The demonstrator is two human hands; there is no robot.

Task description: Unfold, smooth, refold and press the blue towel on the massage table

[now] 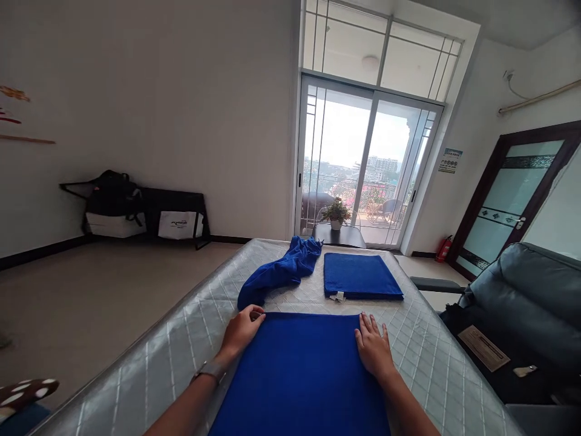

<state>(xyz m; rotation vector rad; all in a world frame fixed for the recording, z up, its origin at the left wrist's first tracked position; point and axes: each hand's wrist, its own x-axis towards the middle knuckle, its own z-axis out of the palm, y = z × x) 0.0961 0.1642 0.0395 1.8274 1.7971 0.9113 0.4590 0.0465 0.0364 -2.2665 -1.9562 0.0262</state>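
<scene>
A flat blue cloth (304, 375) lies spread on the quilted tabletop in front of me, its near end running out of view. My left hand (242, 332) pinches the far left corner of this cloth between thumb and fingers. On the far right corner, my right hand (374, 345) rests flat with its fingers stretched out. Just beyond the left hand, a crumpled blue cloth (284, 269) lies in a loose heap. Farther right sits a neatly folded stack of blue cloth (361, 275) with a white tag at its front edge.
The table's silvery quilted cover (181, 339) reaches down both sides. Beyond its far edge stands a small dark table (349, 235) with a potted plant (336, 212). A dark armchair (535, 297) is at the right. Bags (113, 203) rest on a black rack by the left wall.
</scene>
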